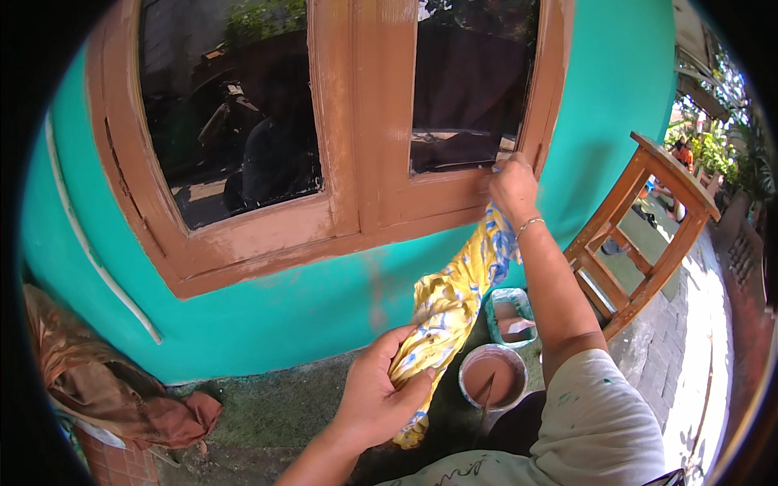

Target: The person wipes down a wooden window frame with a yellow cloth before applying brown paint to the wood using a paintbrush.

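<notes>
A bunched yellow cloth with blue and white patterning stretches between my two hands. My left hand is closed around its lower part, thumb on top, and a loose end hangs below. Its upper end is in my right hand, whose fingers are closed at the lower right corner of the right window pane. Whether the fingertips or a bit of cloth touch the glass, I cannot tell. The brown window frame has patchy paint and smears along its lower edge.
Below my right arm stand a round bucket of brown paint with a stick in it and a square tub with brown paint. A wooden stool stands right. Brown fabric lies left, by the teal wall.
</notes>
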{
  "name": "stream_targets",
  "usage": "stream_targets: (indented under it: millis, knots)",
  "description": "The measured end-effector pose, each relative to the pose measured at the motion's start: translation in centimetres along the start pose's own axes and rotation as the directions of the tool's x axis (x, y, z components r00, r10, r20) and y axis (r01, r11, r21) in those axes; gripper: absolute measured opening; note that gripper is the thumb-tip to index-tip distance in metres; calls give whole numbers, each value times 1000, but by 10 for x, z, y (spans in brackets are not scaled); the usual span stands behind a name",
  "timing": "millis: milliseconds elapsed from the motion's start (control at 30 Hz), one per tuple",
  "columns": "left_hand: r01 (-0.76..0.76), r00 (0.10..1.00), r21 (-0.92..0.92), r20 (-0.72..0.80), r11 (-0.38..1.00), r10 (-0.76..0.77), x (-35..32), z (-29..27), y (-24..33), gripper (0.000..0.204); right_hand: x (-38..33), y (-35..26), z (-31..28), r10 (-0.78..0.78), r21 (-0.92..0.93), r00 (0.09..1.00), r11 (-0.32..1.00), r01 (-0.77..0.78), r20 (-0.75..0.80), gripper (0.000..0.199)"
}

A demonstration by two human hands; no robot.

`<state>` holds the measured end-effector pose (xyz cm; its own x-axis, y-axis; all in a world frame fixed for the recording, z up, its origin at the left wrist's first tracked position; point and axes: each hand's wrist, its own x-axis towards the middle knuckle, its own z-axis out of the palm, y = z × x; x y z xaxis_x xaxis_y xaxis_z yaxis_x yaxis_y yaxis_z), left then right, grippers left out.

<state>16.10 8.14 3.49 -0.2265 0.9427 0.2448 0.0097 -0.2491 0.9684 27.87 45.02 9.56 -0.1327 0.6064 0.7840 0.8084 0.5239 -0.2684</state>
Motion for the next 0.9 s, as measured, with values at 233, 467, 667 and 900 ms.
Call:
stream_targets:
  millis: [233, 467, 667, 900]
  knots:
    - [0, 999, 46, -41, 999, 2, -12, -3, 10, 45, -30, -78, -2, -229, 165, 973, 961, 223, 18, 17]
    - [-51, 997, 75, -62, 996, 55, -20, -8, 19, 46, -8, -71, 4, 84, 780, 944, 542, -312, 320, 19]
    - [-19, 998, 45, -62, 999, 22, -24, -13, 14, 46, -1, 2, -37, 115, 793, 787, -150, -590, 607, 28]
    - [-67, 997, 51, -44, 996, 69, -13, -3, 3, 45, 12, 28, -6, 401, 950, 896, 154, -270, 190, 21]
